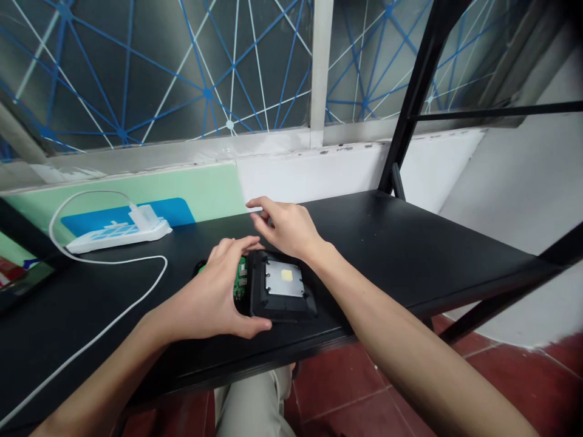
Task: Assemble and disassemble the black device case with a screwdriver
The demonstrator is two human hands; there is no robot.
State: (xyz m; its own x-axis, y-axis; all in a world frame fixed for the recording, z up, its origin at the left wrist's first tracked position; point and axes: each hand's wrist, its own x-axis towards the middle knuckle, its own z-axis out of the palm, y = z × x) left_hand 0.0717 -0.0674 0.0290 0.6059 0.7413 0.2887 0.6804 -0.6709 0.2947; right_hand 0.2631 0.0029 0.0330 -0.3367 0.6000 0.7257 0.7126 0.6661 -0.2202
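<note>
My left hand (214, 297) is nearer, arched wide at the left end of the black casing (279, 286), thumb by its near edge; I can't tell whether it grips. The casing lies flat on the desk (373, 243), green board (240, 282) just left. My right hand (289, 226), loosely curled, visibly holding nothing, hangs past its far edge.

left hand (214, 294) is cupped wide, thumb (255, 326) well apart, and the right hand (290, 226) kinda hovers farther forward, fingers (265, 206) loosely bent
</note>
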